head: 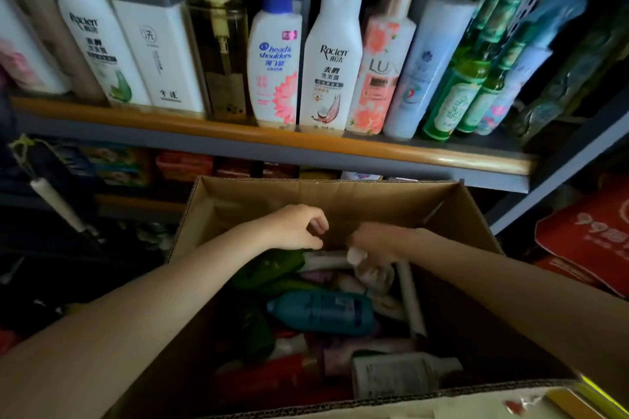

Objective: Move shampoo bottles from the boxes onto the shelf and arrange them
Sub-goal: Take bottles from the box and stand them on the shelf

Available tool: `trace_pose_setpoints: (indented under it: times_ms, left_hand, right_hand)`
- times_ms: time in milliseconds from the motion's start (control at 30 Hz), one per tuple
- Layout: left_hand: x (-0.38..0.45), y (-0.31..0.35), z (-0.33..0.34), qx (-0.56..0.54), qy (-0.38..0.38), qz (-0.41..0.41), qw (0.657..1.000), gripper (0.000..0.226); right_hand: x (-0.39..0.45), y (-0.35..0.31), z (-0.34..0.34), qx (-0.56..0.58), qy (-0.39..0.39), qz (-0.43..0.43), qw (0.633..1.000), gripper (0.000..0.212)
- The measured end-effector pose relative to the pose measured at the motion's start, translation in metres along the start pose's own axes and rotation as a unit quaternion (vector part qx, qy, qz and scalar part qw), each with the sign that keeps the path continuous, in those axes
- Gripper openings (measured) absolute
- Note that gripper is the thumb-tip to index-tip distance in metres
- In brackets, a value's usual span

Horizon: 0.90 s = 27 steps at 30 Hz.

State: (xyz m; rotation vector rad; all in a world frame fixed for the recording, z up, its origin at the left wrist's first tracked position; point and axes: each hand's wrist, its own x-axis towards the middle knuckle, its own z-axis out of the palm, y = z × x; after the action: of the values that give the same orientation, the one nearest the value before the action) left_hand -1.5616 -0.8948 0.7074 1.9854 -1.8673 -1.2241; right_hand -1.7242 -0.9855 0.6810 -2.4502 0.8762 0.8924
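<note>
Both hands inside open box (340, 201) below stocked shelf (272, 143)

Left hand (299, 228) hovers with fingers curled loosely, gripping nothing, directly above a green bottle (272, 265). Right hand (381, 240) is closed on a clear bottle (371, 270) at its pale cap. A blue bottle (323, 311) lies on its side nearer the person than both hands. Upright bottles (332, 58) line the shelf beyond

Only 1 view is given: the head camera is aimed forward and down, close above an open cardboard box (340, 201) at 6 o'clock, with a stocked shelf (272, 139) near at 12 o'clock.
</note>
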Motion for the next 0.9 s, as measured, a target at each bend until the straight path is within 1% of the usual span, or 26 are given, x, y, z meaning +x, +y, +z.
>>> trace_pose_setpoints:
  times_ms: [67, 133, 167, 267, 300, 333, 400, 467, 500, 533, 600, 633, 700, 733, 767, 800, 833, 900]
  left_hand:
    - [-0.007, 0.005, -0.008, 0.013, -0.040, 0.003, 0.999, 0.050]
    - [-0.015, 0.009, -0.016, 0.012, -0.034, 0.012, 0.999, 0.062]
    - [-0.019, 0.011, -0.021, -0.006, -0.022, 0.020, 1.000, 0.062]
    - [-0.044, 0.022, -0.048, -0.138, 0.007, 0.036, 0.990, 0.034]
    - [-0.053, 0.026, -0.060, -0.179, 0.017, 0.042, 0.983, 0.031]
    - [-0.063, 0.030, -0.072, -0.209, 0.029, 0.058, 0.976, 0.031]
    - [-0.082, 0.036, -0.096, -0.264, 0.062, 0.093, 0.958, 0.028]
    - [-0.101, 0.043, -0.118, -0.287, 0.111, 0.121, 0.944, 0.023]
    - [-0.109, 0.047, -0.130, -0.291, 0.137, 0.134, 0.937, 0.021]
    - [-0.116, 0.050, -0.141, -0.290, 0.166, 0.144, 0.931, 0.018]
    - [-0.127, 0.056, -0.164, -0.290, 0.220, 0.166, 0.916, 0.015]
    - [-0.131, 0.059, -0.175, -0.286, 0.242, 0.179, 0.910, 0.016]
    - [-0.137, 0.067, -0.195, -0.265, 0.282, 0.204, 0.899, 0.019]
    - [-0.138, 0.071, -0.203, -0.252, 0.302, 0.218, 0.893, 0.020]
    - [-0.139, 0.077, -0.210, -0.240, 0.322, 0.232, 0.886, 0.021]
    - [-0.138, 0.082, -0.216, -0.219, 0.345, 0.245, 0.879, 0.023]
    - [-0.138, 0.088, -0.221, -0.198, 0.368, 0.256, 0.871, 0.026]
    - [-0.138, 0.097, -0.231, -0.168, 0.406, 0.280, 0.854, 0.029]
  right_hand:
    - [-0.021, -0.007, -0.034, 0.087, 0.047, -0.043, 0.994, 0.026]
    - [-0.045, -0.018, -0.070, 0.173, 0.090, -0.086, 0.977, 0.023]
    - [-0.056, -0.025, -0.088, 0.198, 0.113, -0.101, 0.968, 0.022]
    - [-0.083, -0.047, -0.132, 0.245, 0.185, -0.137, 0.942, 0.032]
    - [-0.091, -0.055, -0.144, 0.256, 0.218, -0.150, 0.930, 0.037]
    - [-0.098, -0.062, -0.154, 0.274, 0.254, -0.166, 0.913, 0.040]
    - [-0.108, -0.074, -0.172, 0.354, 0.310, -0.207, 0.858, 0.041]
    - [-0.116, -0.082, -0.184, 0.465, 0.316, -0.236, 0.792, 0.045]
    - [-0.119, -0.085, -0.188, 0.498, 0.307, -0.247, 0.772, 0.050]
    - [-0.120, -0.086, -0.191, 0.512, 0.297, -0.255, 0.765, 0.055]
    - [-0.124, -0.091, -0.195, 0.518, 0.281, -0.270, 0.761, 0.061]
    - [-0.126, -0.092, -0.196, 0.511, 0.279, -0.280, 0.764, 0.059]
    - [-0.131, -0.099, -0.202, 0.470, 0.293, -0.304, 0.776, 0.044]
    - [-0.133, -0.103, -0.207, 0.447, 0.306, -0.307, 0.783, 0.039]
    - [-0.135, -0.108, -0.213, 0.430, 0.328, -0.305, 0.784, 0.040]
    - [-0.136, -0.113, -0.222, 0.417, 0.357, -0.306, 0.778, 0.044]
    - [-0.137, -0.118, -0.231, 0.406, 0.390, -0.309, 0.766, 0.046]
    - [-0.140, -0.126, -0.249, 0.393, 0.448, -0.317, 0.737, 0.044]
